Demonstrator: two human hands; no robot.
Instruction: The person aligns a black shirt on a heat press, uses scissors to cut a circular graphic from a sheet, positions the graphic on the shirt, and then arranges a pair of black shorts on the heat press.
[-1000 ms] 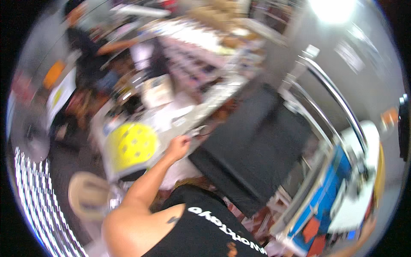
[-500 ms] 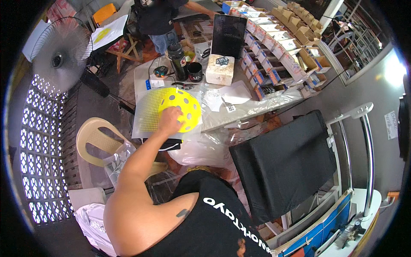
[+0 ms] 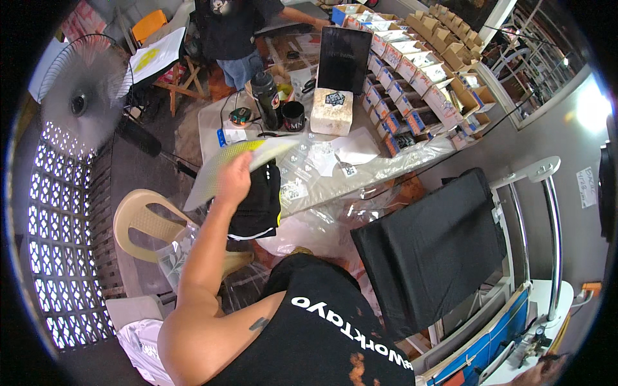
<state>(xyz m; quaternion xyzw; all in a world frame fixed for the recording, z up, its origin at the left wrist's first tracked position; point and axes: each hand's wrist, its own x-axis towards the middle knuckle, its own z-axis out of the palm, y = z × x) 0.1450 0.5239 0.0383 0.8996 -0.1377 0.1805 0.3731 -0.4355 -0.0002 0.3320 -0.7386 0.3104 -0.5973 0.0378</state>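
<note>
My left hand [image 3: 233, 181] grips the near edge of a translucent film sheet [image 3: 212, 168] with a yellow print on it. The sheet is tilted up off the table. Beneath and beside it lies a folded black garment [image 3: 261, 206] with white and yellow trim, at the table's near left corner. At the lower right edge, part of my right hand [image 3: 547, 372] shows dark and cut off by the rim, near the white base [image 3: 552, 309] of a machine with chrome posts. Its fingers cannot be made out.
A white table [image 3: 360, 170] under clear plastic holds a dark bottle [image 3: 265, 100], a black mug [image 3: 293, 117], a white block [image 3: 331, 112] and cardboard bins [image 3: 418, 83]. A black-covered board [image 3: 431, 254] stands right. Left are a beige chair [image 3: 145, 222] and a spinning fan [image 3: 84, 96]. Another person [image 3: 232, 32] stands beyond.
The film sheet, flat on the garment before, is now lifted and tilted in my left hand, uncovering the black garment. Part of my right hand has come into view at the lower right.
</note>
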